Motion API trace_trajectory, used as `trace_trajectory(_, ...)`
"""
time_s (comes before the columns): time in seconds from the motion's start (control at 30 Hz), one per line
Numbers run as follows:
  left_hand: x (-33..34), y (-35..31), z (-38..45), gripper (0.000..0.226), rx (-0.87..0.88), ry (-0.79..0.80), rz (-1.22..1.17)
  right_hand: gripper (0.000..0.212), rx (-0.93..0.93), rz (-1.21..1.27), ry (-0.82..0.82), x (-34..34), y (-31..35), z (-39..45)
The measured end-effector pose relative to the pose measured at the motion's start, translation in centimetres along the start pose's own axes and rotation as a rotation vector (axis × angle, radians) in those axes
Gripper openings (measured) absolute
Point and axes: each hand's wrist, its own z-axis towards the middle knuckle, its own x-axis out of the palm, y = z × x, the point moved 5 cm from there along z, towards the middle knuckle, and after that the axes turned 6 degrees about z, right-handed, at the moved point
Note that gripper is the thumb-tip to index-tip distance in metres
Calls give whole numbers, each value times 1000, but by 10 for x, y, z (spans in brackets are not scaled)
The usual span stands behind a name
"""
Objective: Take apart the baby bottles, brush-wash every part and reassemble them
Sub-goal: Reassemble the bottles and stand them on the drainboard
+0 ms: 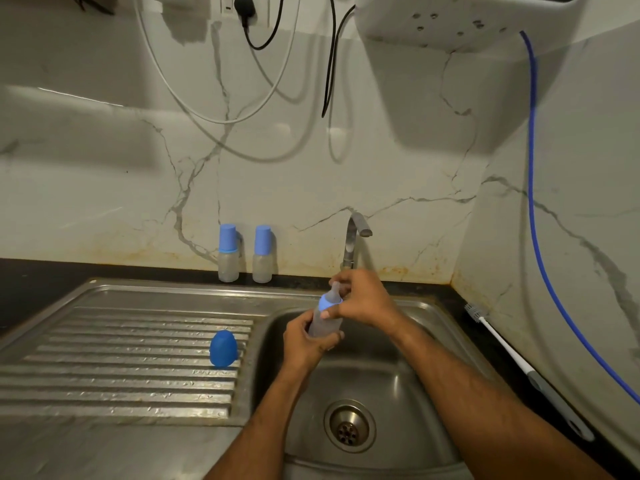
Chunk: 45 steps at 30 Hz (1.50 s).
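Over the steel sink (pixel 433 341), below the tap (pixel 353 237), your left hand (pixel 306 344) has a closed grip round the clear bottle (pixel 323 323), while your right hand (pixel 363 303) pinches its blue collar (pixel 329 303) and teat; keep the body still, turn only the collar, and stay above the basin in case parts slip. Set the loosened pieces by the blue cap (pixel 223 348) on the drainer, with two capped bottles (pixel 242 254) waiting on the worktop and the brush (pixel 498 341) lying to the right.
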Motion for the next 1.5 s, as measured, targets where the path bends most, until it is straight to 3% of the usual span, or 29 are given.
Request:
trace_trajectory(0.13, 1, 4, 0, 46, -23, 0, 2, 68, 21, -66, -70, 1, -4, 0)
trace_trajectory(0.23, -5, -1, -1, 45, -23, -31, -12, 75, 16, 129, 10, 2, 1, 2)
trace_trajectory(0.5, -5, 0, -2, 48, -23, -45, -38, 56, 13, 18, -50, 13, -7, -1)
trace_trajectory(0.63, -6, 2, 0, 50, -11, -43, -36, 56, -14, 147, -5, 11, -1, 1)
trace_trajectory(0.77, -7, 1, 1, 49, -15, -40, -23, 47, -14, 109, -67, 15, -2, 0)
trace_trajectory(1.03, -9, 3, 3, 47, 6, -56, -50, 57, 19, 158, 13, 14, -1, 2)
trace_trajectory(1.23, -7, 9, 6, 51, -7, -60, -20, 46, 76, 159, -158, 19, -8, 0)
trace_trajectory(1.3, -8, 9, 6, 50, 5, -56, -28, 48, 53, 153, -116, 19, -6, 3)
trace_trajectory(1.4, -7, 4, 4, 43, 38, 9, -71, 53, -2, 215, 74, 15, -2, 3)
trace_trajectory(1.5, -7, -3, 4, 40, 48, 63, -119, 48, -24, 307, 191, 10, -3, 3)
